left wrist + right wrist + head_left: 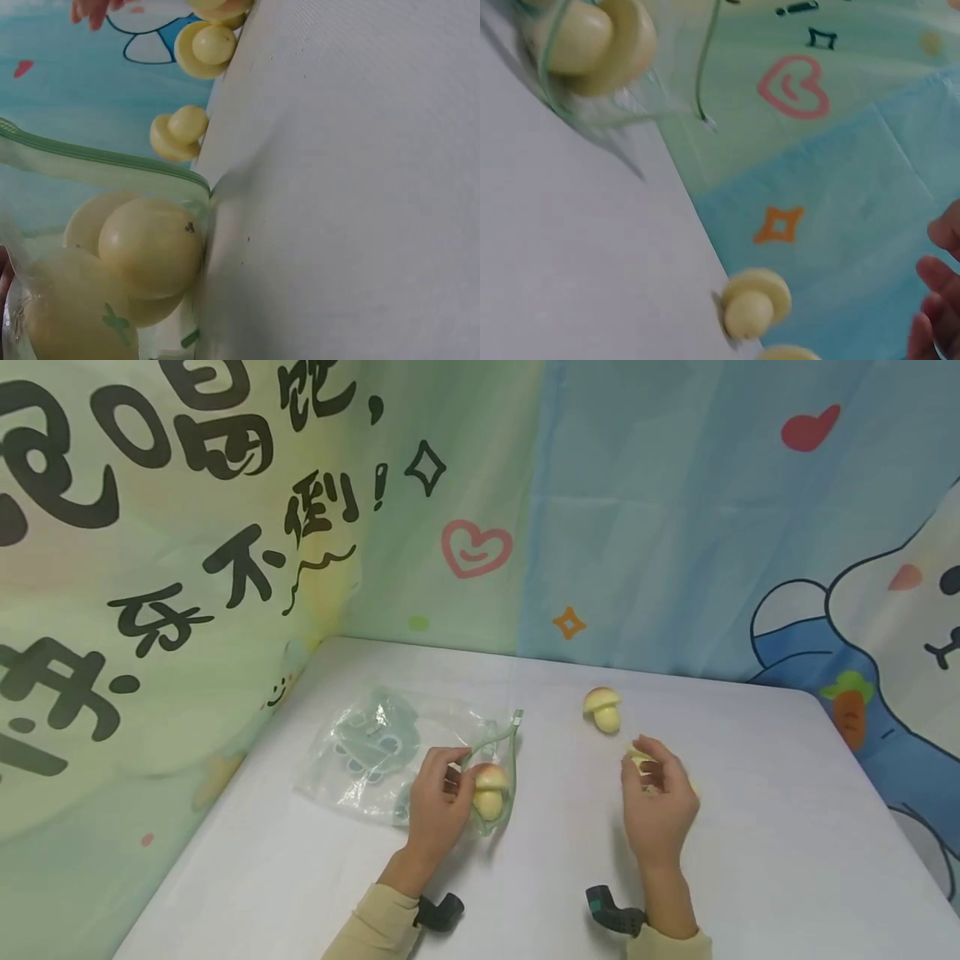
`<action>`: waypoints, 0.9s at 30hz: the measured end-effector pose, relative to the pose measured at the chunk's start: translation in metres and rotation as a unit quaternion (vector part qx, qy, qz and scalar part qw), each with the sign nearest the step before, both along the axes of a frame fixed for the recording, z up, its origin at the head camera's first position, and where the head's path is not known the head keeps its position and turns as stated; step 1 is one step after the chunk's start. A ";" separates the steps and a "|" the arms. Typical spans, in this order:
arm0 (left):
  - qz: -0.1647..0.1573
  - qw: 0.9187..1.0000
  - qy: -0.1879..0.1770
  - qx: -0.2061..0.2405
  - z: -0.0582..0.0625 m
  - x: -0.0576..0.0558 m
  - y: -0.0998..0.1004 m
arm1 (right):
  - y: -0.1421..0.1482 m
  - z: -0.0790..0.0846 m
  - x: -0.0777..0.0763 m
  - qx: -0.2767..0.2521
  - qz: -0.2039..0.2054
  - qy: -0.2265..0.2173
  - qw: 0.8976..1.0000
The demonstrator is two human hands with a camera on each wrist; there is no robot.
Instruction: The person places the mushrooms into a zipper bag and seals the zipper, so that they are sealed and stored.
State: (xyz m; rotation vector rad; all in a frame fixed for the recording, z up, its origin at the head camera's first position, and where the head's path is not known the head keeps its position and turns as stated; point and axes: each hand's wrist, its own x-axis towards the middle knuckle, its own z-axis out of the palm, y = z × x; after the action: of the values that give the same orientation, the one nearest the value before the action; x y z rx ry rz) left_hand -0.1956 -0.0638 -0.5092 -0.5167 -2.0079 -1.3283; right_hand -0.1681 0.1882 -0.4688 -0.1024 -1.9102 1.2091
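My left hand (437, 802) holds the mouth edge of a clear zip bag (318, 772) with a green zip rim. Just inside its opening lies a toy mushroom (490, 793), pale yellow with a brownish cap. The left wrist view shows a second rounded yellow piece (79, 307) through the plastic. To the right, my right hand (660, 810) hovers with loosely bent fingers (946, 279) and nothing between them. It partly covers yellow mushrooms (640, 758) lying beneath it on the table. Another toy mushroom (602, 710) lies on the table beyond that hand.
The white table (555, 893) meets a printed cloth backdrop (660, 527) at the back and sides. Green print shows on the bag's left part. A dark camera device (441, 912) sits at the left wrist, another wrist device (611, 910) at the right.
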 end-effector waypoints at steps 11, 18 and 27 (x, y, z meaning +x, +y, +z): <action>0.007 1.000 0.008 -0.002 0.001 0.000 0.000 | 0.053 -0.013 0.001 -0.029 -0.152 -0.173 0.973; 0.008 1.000 -0.004 -0.004 0.001 0.003 0.001 | 0.063 -0.011 0.004 -0.055 -0.098 -0.372 0.922; -0.001 1.000 -0.004 0.000 0.002 0.003 0.002 | 0.073 -0.016 0.008 -0.005 -0.047 -0.434 0.900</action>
State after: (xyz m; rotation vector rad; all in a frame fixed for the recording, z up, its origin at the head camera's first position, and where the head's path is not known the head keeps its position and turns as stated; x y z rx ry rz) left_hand -0.1924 -0.0616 -0.5071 -0.5153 -2.0150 -1.3336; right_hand -0.1605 0.2612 -0.4846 -0.8544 -2.6048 1.2043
